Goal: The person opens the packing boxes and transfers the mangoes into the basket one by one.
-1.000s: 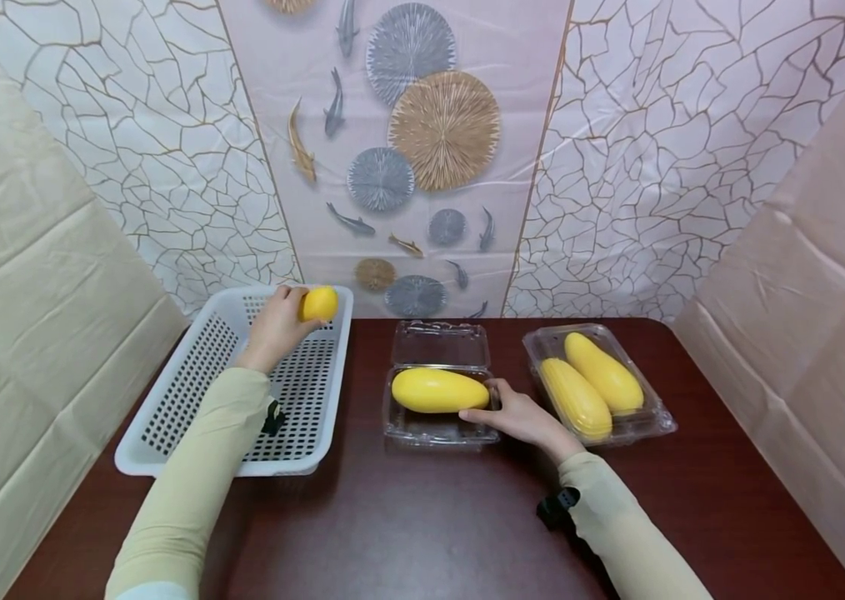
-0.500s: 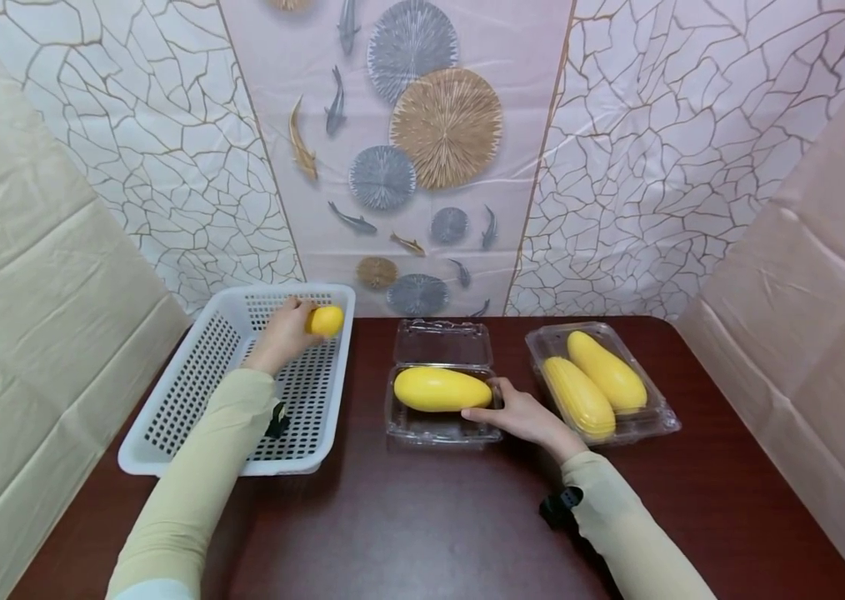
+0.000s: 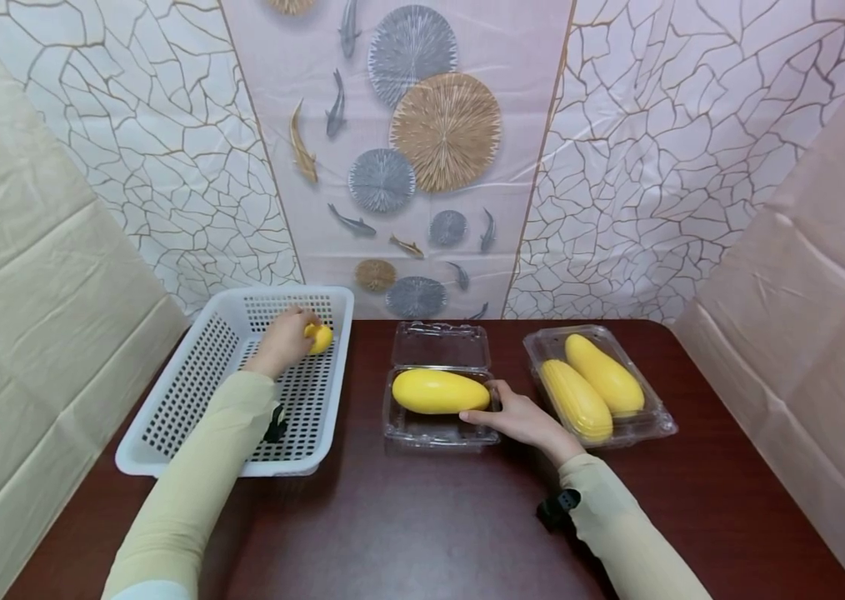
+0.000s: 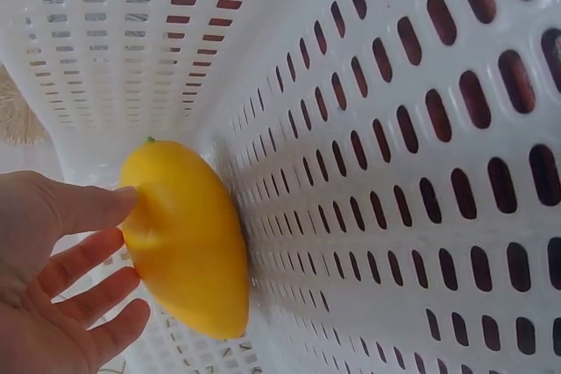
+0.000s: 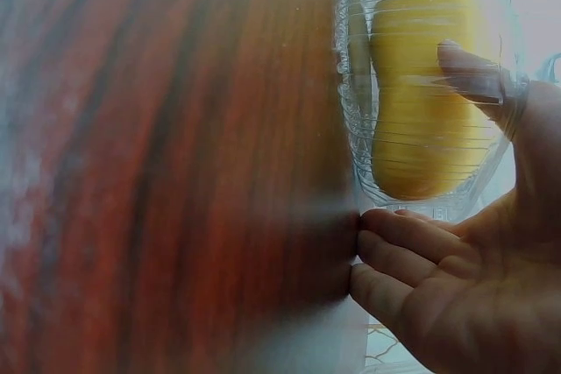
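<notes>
My left hand [image 3: 286, 342] is inside the white plastic basket [image 3: 345, 367] on the left, next to a yellow mango [image 4: 188, 243]. The mango lies against the perforated floor. In the left wrist view my thumb [image 4: 96, 208] touches its side, while the other fingers lie loosely at its edge, not wrapped round it. My right hand [image 3: 520, 417] holds the right side of an open clear plastic clamshell box [image 3: 441, 437]. Its thumb reaches over the rim, and the fingers [image 5: 399, 243] stay outside, low by the table. A long yellow fruit [image 3: 437, 392] lies in that box.
To the right stands another clear plastic box [image 3: 658, 421] with two long yellow fruits [image 3: 602, 373]. All stand on a dark red-brown table [image 3: 407, 525]. A patterned cloth [image 3: 445, 129] hangs behind, and beige cloth walls [image 3: 25, 275] flank both sides.
My left hand has lowered the mango from above the basket's far rim to its floor, and the fingers look loosened. My right hand and the box it holds have stayed in place.
</notes>
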### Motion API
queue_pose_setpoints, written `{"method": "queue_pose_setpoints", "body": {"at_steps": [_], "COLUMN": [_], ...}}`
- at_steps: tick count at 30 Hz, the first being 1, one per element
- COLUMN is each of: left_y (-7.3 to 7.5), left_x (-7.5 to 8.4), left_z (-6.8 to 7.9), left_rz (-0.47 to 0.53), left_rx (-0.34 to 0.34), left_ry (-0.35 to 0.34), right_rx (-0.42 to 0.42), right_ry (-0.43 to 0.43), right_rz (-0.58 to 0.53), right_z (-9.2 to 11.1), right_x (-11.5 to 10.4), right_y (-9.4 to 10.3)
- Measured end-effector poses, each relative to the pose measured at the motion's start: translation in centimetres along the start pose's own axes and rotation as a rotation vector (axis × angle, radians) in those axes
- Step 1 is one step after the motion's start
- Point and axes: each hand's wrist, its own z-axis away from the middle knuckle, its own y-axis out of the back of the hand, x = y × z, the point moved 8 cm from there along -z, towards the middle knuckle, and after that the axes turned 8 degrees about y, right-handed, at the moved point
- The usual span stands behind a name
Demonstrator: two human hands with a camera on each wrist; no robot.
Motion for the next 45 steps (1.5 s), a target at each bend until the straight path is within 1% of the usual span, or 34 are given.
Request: {"method": "queue_pose_setpoints", "body": {"at_steps": [2, 8, 16, 21, 27, 31, 35, 38, 41, 43, 45], "left_y": [-0.1, -0.6, -1.3, -1.3, -1.2, -0.6, 0.8, 1.9, 2.8, 3.1, 3.2], "left_x": [0.1, 0.0, 0.1, 0.0, -0.5, -0.3, 0.8, 2.2, 4.4, 6.3, 8.4], "left_z": [0.0, 0.3, 0.1, 0.2, 0.6, 0.4, 0.2, 0.4, 0.9, 1.4, 2.2], "left_rz": [-0.011, -0.050, -0.032, -0.036, 0.007, 0.012, 0.074, 0.115, 0.122, 0.115, 0.114], "left_rx": [-0.009, -0.063, -0.099, -0.093, -0.093, -0.062, -0.036, -0.029, -0.019, -0.019, -0.032], "left_ry": [-0.010, -0.006, -0.020, -0.017, 0.005, 0.006, -0.026, -0.058, -0.104, -0.142, -0.194], "right_rx": [0.002, -0.014, 0.000, 0.000, -0.011, -0.004, -0.003, -0.007, -0.005, 0.000, 0.004], "right_ry": [-0.001, 0.003, 0.006, 0.008, -0.001, 0.000, -0.010, -0.008, -0.001, 0.002, 0.004], "right_rz": [-0.003, -0.019, -0.012, -0.006, -0.014, -0.014, -0.025, -0.032, -0.038, -0.042, -0.047], "right_z": [0.0, -0.1, 0.0, -0.1, 0.0, -0.1, 0.0, 0.0, 0.2, 0.2, 0.2], "right_x": [0.0, -0.2, -0.2, 0.0, 0.1, 0.0, 0.1, 0.1, 0.1, 0.1, 0.1], "right_y": [0.0, -0.1, 0.2, 0.1, -0.2, -0.2, 0.0, 0.0, 0.1, 0.1, 0.2]}}
